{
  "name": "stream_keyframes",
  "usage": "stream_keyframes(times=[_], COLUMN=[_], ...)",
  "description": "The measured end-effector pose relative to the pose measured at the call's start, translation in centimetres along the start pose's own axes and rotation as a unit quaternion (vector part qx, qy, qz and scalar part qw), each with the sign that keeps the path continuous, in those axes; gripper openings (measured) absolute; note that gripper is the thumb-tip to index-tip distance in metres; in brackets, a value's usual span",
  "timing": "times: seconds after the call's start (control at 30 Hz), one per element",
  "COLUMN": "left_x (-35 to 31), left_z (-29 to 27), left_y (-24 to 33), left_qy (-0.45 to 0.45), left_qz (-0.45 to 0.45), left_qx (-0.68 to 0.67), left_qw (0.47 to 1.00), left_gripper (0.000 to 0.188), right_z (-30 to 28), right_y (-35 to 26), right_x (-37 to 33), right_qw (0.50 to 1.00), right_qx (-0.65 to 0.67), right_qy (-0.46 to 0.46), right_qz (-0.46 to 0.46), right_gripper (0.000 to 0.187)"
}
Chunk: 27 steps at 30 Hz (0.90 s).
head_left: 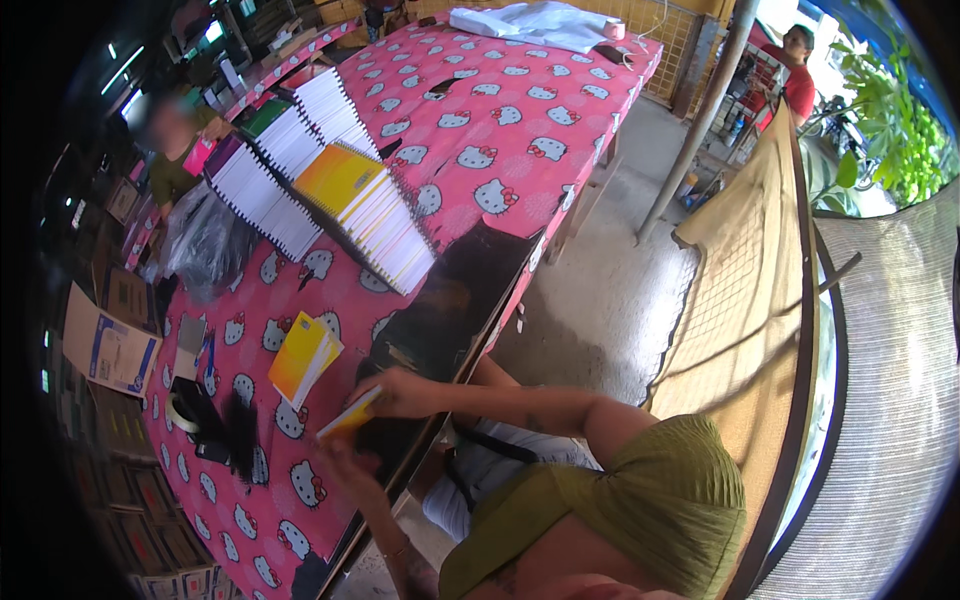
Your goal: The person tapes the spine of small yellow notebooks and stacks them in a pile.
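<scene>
In front of me is a thin yellow booklet [352, 414] with a white edge, held up on a slant over the table. My right hand [398, 392] is closed on its upper end. My left hand [348, 464] grips the lower end, its fingers partly blurred. Just beyond the hands, a small pile of yellow-orange booklets [304, 356] lies on the pink patterned tablecloth [325, 530]. A black tape dispenser [195, 415] with a pale roll stands farther off, beside a dark smudged patch.
Tall stacks of spiral-bound notebooks [365, 215] stand on the table, next to clear plastic wrapping [208, 240]. Cardboard boxes [110, 340] line the far side. One person [175, 150] is across the table, another [797, 75] beyond a post [700, 120]. A white plastic sheet [535, 25] covers one end.
</scene>
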<state>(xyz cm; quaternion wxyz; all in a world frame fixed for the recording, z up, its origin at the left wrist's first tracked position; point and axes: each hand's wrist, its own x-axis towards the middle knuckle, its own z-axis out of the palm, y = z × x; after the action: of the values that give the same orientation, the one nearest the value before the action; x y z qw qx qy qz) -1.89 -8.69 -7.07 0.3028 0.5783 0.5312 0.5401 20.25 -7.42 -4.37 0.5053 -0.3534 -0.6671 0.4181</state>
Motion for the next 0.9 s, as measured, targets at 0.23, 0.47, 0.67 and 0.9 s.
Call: stream_keyframes(times=[0.23,0.47,0.67,0.9], left_x=[3.4,2.1,1.9,2.2], left_z=[-4.7,-5.4,-6.0,-4.5], left_y=[5.9,4.9,5.5,5.1], left_qy=[0.107,-0.007,-0.060,-0.048], left_qz=[0.015,0.119,0.127,0.200], left_qx=[0.047,0.040,0.214,0.116], left_qw=[0.993,0.992,0.967,0.972], left_gripper=[0.041,0.021,0.020,0.019], right_z=[-1.5,-0.4,-0.2,-0.3], right_y=[0.7,-0.2,0.3,-0.1], right_x=[0.4,0.7,0.8,0.6], right_qw=[0.999,0.996,0.992,0.993], right_qx=[0.011,0.036,0.063,0.069], right_qy=[0.011,-0.004,-0.004,-0.008], right_qz=[0.051,0.081,0.108,0.098], right_gripper=[0.027,0.022,0.022,0.021])
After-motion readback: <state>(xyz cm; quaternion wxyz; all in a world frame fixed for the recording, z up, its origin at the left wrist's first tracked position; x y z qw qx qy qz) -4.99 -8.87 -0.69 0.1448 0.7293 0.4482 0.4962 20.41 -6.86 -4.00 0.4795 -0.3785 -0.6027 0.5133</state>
